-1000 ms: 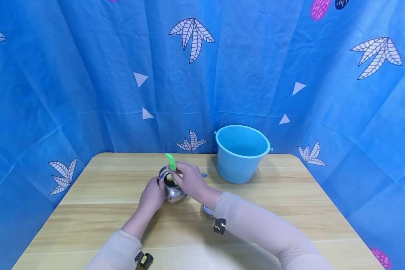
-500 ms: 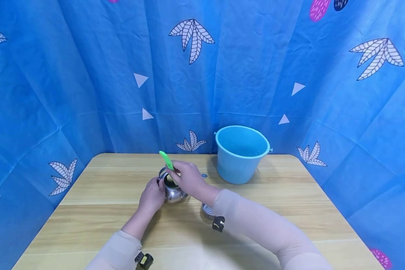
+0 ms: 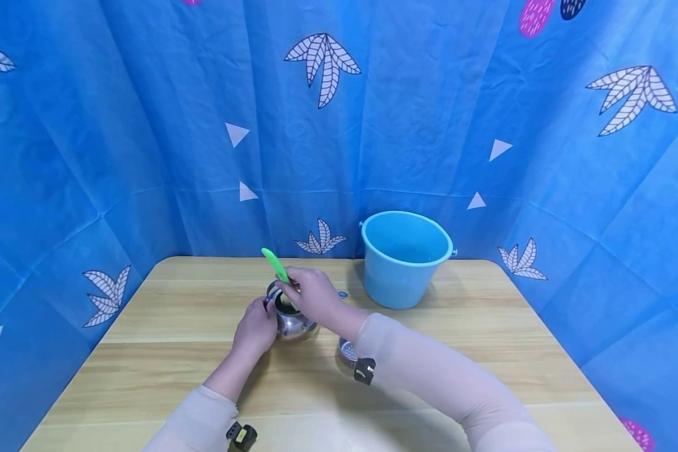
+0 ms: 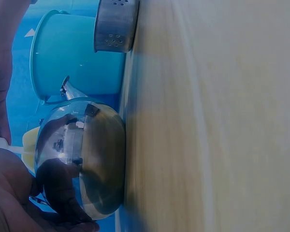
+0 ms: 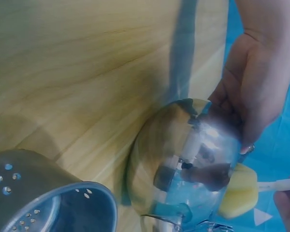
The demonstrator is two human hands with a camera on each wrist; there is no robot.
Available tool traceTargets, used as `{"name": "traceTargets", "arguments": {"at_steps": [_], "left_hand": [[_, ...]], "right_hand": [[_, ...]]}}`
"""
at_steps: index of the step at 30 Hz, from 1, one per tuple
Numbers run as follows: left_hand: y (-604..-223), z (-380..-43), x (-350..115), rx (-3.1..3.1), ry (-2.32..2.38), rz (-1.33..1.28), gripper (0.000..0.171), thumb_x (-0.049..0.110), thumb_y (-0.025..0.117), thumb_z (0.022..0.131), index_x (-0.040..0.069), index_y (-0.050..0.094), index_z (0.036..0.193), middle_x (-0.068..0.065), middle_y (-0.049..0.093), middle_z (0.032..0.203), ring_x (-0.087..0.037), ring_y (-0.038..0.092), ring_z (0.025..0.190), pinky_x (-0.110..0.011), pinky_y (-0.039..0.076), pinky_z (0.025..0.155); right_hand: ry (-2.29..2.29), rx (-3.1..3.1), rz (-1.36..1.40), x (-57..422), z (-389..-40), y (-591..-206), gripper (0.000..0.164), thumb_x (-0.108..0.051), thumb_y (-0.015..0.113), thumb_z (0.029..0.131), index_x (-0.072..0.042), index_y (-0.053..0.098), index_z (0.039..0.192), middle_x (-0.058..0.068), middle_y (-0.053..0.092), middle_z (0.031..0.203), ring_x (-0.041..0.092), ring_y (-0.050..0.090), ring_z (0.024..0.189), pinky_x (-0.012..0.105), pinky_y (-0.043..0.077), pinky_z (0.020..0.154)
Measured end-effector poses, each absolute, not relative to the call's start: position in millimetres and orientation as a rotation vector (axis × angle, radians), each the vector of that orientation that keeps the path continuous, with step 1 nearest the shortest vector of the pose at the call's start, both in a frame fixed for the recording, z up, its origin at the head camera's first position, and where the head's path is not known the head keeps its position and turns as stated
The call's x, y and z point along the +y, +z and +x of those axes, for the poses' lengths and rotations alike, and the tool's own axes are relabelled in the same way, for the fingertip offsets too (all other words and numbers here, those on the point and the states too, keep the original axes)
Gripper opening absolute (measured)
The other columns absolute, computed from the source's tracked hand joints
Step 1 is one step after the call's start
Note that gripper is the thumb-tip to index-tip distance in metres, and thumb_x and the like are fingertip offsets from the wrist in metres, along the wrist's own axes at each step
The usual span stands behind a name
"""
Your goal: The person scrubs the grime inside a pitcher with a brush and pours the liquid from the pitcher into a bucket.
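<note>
A shiny metal teapot (image 3: 292, 326) stands upright on the table. My left hand (image 3: 254, 326) grips it at the left side, near its rim. With my right hand (image 3: 315, 295) I hold a sponge brush by its green handle (image 3: 274, 262), which leans up to the left over the pot's mouth. In the right wrist view the brush's yellow sponge head (image 5: 239, 191) sits at the pot's opening, its lower part hidden inside. The teapot's spout (image 4: 75, 92) points toward the bucket in the left wrist view.
A perforated metal strainer (image 5: 34, 181) stands on the table beneath my right forearm, partly covered by the sleeve in the head view. Behind it, at the back right, is a light-blue bucket (image 3: 400, 282). A blue patterned curtain (image 3: 305, 144) hangs around the table's far edges.
The brush's green handle has tilted further left and away, and my right hand has shifted slightly with it. My left hand and the teapot stay in place.
</note>
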State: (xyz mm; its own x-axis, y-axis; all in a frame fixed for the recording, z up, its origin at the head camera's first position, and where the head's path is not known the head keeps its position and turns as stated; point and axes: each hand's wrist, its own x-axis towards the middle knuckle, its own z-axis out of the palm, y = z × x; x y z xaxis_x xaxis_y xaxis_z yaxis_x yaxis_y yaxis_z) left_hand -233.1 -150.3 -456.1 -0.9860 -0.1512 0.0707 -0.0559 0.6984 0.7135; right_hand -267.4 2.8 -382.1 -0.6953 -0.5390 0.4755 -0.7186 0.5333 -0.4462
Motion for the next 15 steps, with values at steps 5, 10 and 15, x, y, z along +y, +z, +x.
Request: {"name": "traceTargets", "arguments": {"at_steps": [5, 10, 15], "left_hand": [[-454.5, -232.2, -149.3, -2.783, -1.157, 0.18, 0.052, 0.025, 0.032, 0.108, -0.015, 0.044, 0.138, -0.034, 0.051, 0.135, -0.05, 0.048, 0.127, -0.061, 0.04, 0.104], [-456.9, -233.5, -149.0, -2.782, -1.132, 0.178, 0.052, 0.025, 0.032, 0.108, -0.015, 0.044, 0.138, -0.035, 0.051, 0.134, -0.05, 0.049, 0.126, -0.061, 0.041, 0.104], [-457.9, -234.2, -148.8, -2.772, -1.123, 0.172, 0.051, 0.025, 0.032, 0.107, -0.015, 0.045, 0.137, -0.035, 0.052, 0.134, -0.05, 0.049, 0.126, -0.061, 0.041, 0.104]], "right_hand": [[0.908, -2.519, 1.053, 1.3, -268.3, -380.0, 0.01, -0.021, 0.065, 0.099, -0.014, 0.068, 0.093, -0.003, 0.073, 0.089, 0.011, 0.072, 0.092, 0.016, 0.055, 0.075], [0.95, -2.548, 1.049, 1.5, -269.6, -378.7, 0.011, -0.021, 0.065, 0.099, -0.012, 0.069, 0.096, -0.001, 0.074, 0.089, 0.011, 0.072, 0.09, 0.016, 0.055, 0.072], [0.974, -2.594, 1.018, 1.2, -272.2, -377.2, 0.012, -0.023, 0.065, 0.099, -0.012, 0.071, 0.1, -0.002, 0.075, 0.093, 0.012, 0.072, 0.095, 0.018, 0.056, 0.078]]}}
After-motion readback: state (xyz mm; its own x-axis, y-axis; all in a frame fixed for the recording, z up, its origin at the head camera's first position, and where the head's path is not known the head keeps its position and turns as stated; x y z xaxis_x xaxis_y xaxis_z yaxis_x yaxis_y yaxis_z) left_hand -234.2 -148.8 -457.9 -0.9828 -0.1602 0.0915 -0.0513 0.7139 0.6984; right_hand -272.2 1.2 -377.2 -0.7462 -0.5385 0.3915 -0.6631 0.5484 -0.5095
